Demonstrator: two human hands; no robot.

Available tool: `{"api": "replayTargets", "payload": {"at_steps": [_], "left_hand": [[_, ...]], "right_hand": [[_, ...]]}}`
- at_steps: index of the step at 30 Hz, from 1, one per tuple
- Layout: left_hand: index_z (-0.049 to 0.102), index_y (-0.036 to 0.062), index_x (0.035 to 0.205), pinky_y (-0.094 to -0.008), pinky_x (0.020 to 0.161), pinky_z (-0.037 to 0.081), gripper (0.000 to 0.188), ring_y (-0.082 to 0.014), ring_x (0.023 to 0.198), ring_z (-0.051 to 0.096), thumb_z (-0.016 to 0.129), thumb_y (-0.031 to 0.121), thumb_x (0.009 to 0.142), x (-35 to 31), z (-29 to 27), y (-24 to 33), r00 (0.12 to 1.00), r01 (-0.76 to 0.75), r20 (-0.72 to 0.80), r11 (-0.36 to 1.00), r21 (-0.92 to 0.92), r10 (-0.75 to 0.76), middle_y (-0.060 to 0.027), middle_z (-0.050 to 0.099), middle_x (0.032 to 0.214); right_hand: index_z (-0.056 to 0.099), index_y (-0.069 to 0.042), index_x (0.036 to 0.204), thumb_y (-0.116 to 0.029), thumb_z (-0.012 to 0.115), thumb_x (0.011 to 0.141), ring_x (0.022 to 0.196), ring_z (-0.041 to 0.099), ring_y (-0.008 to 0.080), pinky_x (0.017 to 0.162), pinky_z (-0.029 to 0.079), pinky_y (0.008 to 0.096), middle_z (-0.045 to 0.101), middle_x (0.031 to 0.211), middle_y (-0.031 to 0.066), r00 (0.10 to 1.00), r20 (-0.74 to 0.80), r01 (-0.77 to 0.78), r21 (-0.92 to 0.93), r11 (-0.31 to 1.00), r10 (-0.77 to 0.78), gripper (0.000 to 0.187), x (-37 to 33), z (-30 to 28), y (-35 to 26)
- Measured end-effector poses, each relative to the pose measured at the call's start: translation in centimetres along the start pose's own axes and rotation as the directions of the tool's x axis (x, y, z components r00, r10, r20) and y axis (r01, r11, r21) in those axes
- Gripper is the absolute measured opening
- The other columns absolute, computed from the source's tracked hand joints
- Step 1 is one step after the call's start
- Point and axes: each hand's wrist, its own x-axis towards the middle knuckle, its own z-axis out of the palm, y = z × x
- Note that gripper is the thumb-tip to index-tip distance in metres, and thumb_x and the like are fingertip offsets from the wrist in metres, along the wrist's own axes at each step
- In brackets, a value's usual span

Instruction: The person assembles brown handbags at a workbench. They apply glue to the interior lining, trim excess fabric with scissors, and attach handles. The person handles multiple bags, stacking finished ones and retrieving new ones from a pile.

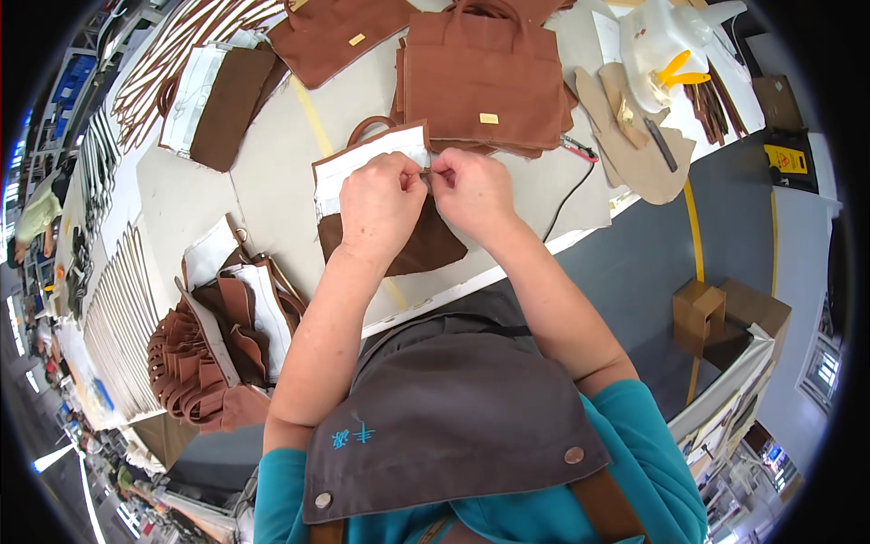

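Observation:
A brown bag piece (399,243) with a white lining band and a looped handle lies on the worktable in front of me. Both my hands meet at its upper right corner. My left hand (385,195) is closed in a pinch at that edge, thumb and forefinger together. Right beside it, my right hand (473,186) pinches the same corner, its fingers curled in. A small dark bit of the edge shows between the fingertips. Just beyond my hands lies a stack of reddish-brown handbag panels (485,82) with handles and a small gold plate.
At left sit another brown panel with white lining (231,104), rows of thin strips (122,317) and a bundle of brown bag pieces (204,363). To the right are a red-tipped corded tool (580,150), a dark blade-like tool (662,145), and a white container (662,45) with a yellow-handled brush.

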Motion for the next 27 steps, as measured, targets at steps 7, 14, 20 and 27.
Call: {"api": "replayTargets", "payload": {"at_steps": [7,14,20,27], "left_hand": [[0.072,0.0037,0.085,-0.0325,0.064,0.054,0.010,-0.0211,0.065,0.068,0.068,0.008,0.078,0.1,0.5,-0.1,0.999,0.040,-0.018,0.999,-0.034,-0.040,-0.0098,0.070,0.074],[0.071,0.0022,0.084,-0.0337,0.063,0.054,0.009,-0.0228,0.065,0.067,0.068,0.007,0.077,0.5,1.1,-0.2,1.000,-0.014,-0.014,0.999,0.031,0.015,-0.0110,0.069,0.074],[0.068,0.0029,0.081,-0.0401,0.063,0.054,0.006,-0.0315,0.067,0.066,0.066,0.004,0.075,0.5,1.7,-0.1,1.000,-0.012,-0.029,1.000,-0.016,0.012,-0.0129,0.067,0.078],[0.070,0.0014,0.083,-0.0338,0.063,0.054,0.007,-0.0231,0.065,0.068,0.068,0.004,0.077,0.2,1.9,0.3,1.000,-0.028,0.007,0.999,0.021,0.028,-0.0121,0.070,0.076]], "right_hand": [[0.067,-0.006,0.086,-0.009,0.069,0.079,0.071,0.069,0.0231,0.066,0.054,0.0353,0.070,0.078,0.0091,0.998,-0.045,-0.026,0.119,0.993,0.031,0.008,0.4,0.2,0.2],[0.065,-0.007,0.080,-0.010,0.068,0.075,0.072,0.067,0.0280,0.066,0.053,0.0401,0.069,0.076,0.0092,0.992,-0.116,0.062,0.078,0.995,-0.052,0.006,0.6,0.6,1.0],[0.065,-0.008,0.080,-0.009,0.068,0.075,0.072,0.067,0.0284,0.065,0.053,0.0401,0.068,0.075,0.0083,0.991,-0.130,0.030,0.086,0.996,-0.019,0.006,0.5,1.1,1.8],[0.065,-0.005,0.086,-0.013,0.067,0.075,0.080,0.066,0.0321,0.072,0.052,0.0425,0.069,0.083,0.0123,0.992,0.063,-0.122,0.324,0.938,0.107,0.014,0.9,1.2,2.4]]}}
